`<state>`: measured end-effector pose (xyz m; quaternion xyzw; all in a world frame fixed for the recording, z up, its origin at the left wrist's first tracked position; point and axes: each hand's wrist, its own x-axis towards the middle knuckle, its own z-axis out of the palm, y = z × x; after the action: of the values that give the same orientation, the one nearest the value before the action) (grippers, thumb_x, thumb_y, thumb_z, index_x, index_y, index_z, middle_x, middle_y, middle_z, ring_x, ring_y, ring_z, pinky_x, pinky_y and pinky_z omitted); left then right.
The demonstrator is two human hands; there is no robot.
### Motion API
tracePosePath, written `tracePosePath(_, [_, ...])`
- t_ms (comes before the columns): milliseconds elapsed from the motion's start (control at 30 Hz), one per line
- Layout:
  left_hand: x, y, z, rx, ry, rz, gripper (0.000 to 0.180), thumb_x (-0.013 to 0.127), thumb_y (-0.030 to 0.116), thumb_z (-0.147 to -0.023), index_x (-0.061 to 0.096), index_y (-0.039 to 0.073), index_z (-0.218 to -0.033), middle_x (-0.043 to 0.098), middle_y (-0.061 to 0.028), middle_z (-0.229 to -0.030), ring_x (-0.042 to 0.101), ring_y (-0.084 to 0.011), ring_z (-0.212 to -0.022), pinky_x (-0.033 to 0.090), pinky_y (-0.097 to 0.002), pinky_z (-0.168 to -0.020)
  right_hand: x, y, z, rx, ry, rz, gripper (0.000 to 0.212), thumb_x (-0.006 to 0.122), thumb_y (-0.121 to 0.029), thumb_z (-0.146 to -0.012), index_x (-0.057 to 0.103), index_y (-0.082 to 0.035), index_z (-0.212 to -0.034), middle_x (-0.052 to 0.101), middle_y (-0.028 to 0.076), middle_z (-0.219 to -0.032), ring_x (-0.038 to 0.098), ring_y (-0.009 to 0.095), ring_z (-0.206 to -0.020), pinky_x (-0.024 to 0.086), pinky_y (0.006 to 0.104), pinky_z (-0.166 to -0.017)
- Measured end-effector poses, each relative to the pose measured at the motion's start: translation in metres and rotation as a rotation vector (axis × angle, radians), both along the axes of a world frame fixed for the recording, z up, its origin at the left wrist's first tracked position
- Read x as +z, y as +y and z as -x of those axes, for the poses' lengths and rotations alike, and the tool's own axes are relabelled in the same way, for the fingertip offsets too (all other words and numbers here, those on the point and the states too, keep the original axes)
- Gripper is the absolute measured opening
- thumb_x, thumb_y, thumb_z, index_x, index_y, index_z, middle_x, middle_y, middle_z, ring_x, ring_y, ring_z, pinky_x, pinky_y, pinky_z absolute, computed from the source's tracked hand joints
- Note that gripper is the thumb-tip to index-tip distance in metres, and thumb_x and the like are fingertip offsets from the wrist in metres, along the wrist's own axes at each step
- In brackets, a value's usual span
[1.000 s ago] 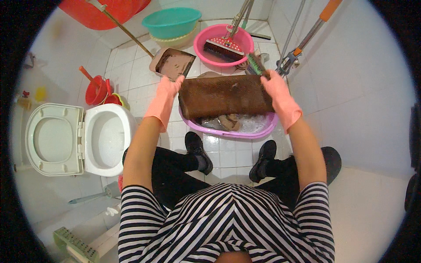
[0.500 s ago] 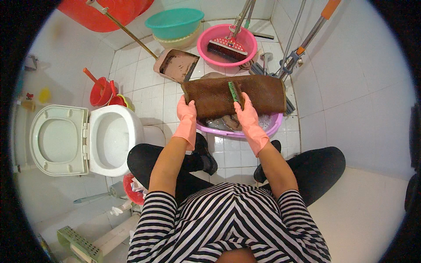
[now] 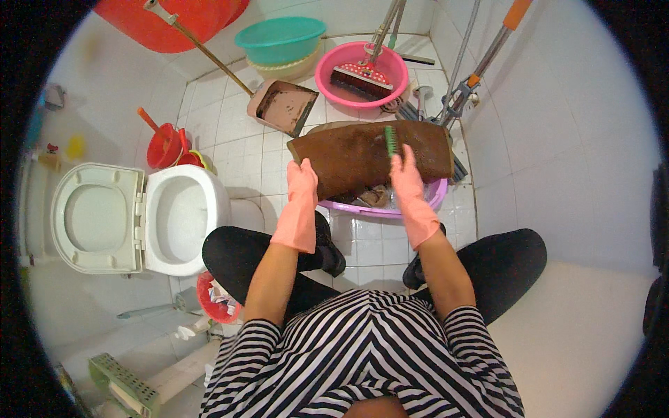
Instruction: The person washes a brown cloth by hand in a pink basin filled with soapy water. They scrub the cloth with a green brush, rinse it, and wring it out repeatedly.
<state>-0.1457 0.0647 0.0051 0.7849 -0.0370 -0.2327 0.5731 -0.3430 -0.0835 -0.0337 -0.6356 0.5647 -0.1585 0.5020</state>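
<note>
A brown mat with a stitched edge lies across a purple basin. My left hand, in a pink rubber glove, grips the mat at its left end. In the other matching glove, my right hand is closed on a green scrub brush held against the mat's upper face, right of its middle. Wet cloth and suds show in the basin below the mat's near edge; the rest of the basin is hidden under the mat.
A pink basin with a broom head stands behind the mat. A dustpan is at far left, mop handles lean at right. The toilet stands left, a red wastebasket below it.
My right hand and the brush have moved to the right across the mat. The mat has shifted slightly, its left end dipping a little, while my left hand keeps its hold.
</note>
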Motion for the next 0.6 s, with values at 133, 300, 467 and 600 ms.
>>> tracePosePath(133, [0.006,0.021,0.013,0.065,0.007,-0.095,0.033,0.049,0.027,-0.108,0.061,0.0,-0.122,0.069,-0.0138,-0.109,0.064,-0.0294,-0.093,0.051,-0.0415,-0.087,0.014,0.065,-0.04,0.433,-0.199,0.564,0.062,0.053,-0.039,-0.106,0.035,-0.021,-0.162,0.071,0.022,-0.114,0.068,0.043,-0.103,0.053,0.0533,-0.09])
tracePosePath(300, [0.011,0.053,0.002,0.118,0.035,-0.1,0.032,0.05,0.03,-0.111,0.061,0.001,-0.12,0.069,-0.0128,-0.107,0.062,-0.0256,-0.091,0.051,-0.0401,-0.086,0.02,0.056,-0.04,0.734,0.245,0.352,0.054,0.052,-0.038,-0.105,0.037,-0.032,-0.157,0.071,0.023,-0.111,0.067,0.048,-0.104,0.053,0.0568,-0.089])
tracePosePath(467, [-0.009,0.058,-0.023,0.1,-0.016,-0.11,0.028,0.055,0.026,-0.109,0.06,-0.001,-0.114,0.069,-0.0132,-0.105,0.06,-0.0224,-0.087,0.05,-0.0384,-0.081,-0.03,-0.018,0.018,0.616,0.658,0.293,0.052,0.051,-0.042,-0.105,0.039,-0.029,-0.154,0.074,0.018,-0.12,0.07,0.041,-0.112,0.054,0.0575,-0.091])
tracePosePath(600, [-0.001,0.044,-0.022,0.086,-0.169,-0.186,0.034,0.064,0.025,-0.102,0.059,-0.004,-0.119,0.069,-0.016,-0.107,0.063,-0.0261,-0.092,0.051,-0.0408,-0.086,-0.038,-0.029,0.027,0.458,0.749,0.155,0.057,0.046,-0.044,-0.107,0.035,-0.027,-0.161,0.071,0.019,-0.128,0.068,0.039,-0.119,0.053,0.0557,-0.098])
